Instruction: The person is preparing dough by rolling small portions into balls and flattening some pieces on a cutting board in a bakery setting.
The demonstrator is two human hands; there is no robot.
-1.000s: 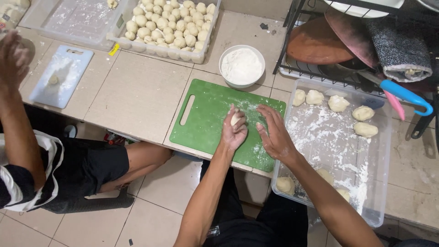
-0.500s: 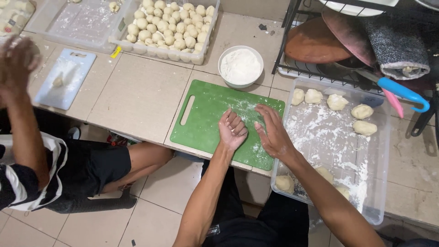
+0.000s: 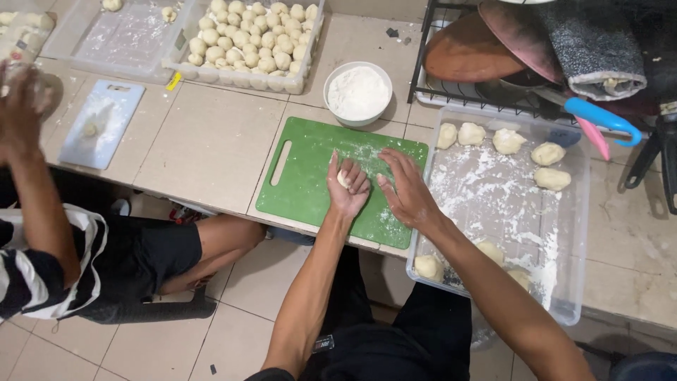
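My left hand (image 3: 347, 187) is curled around a small dough ball (image 3: 344, 179) over the green cutting board (image 3: 303, 180). Just to its right, my right hand (image 3: 403, 189) lies flat with fingers spread on the floured part of the board, holding nothing. Beyond the board stands a white bowl of flour (image 3: 357, 92). To the right sits a clear floured tray (image 3: 508, 204) with several dough pieces (image 3: 509, 140) along its far side and others (image 3: 427, 266) near its front.
A clear bin of several small dough balls (image 3: 250, 39) stands at the far edge. Another person sits at the left, hand (image 3: 21, 99) raised near a blue cutting board (image 3: 102, 123). A dish rack (image 3: 536, 63) with pans and utensils is at the back right.
My left hand has turned and curled around the dough ball. My right hand has drawn slightly apart from it. The other person's hand at the left has shifted a little.
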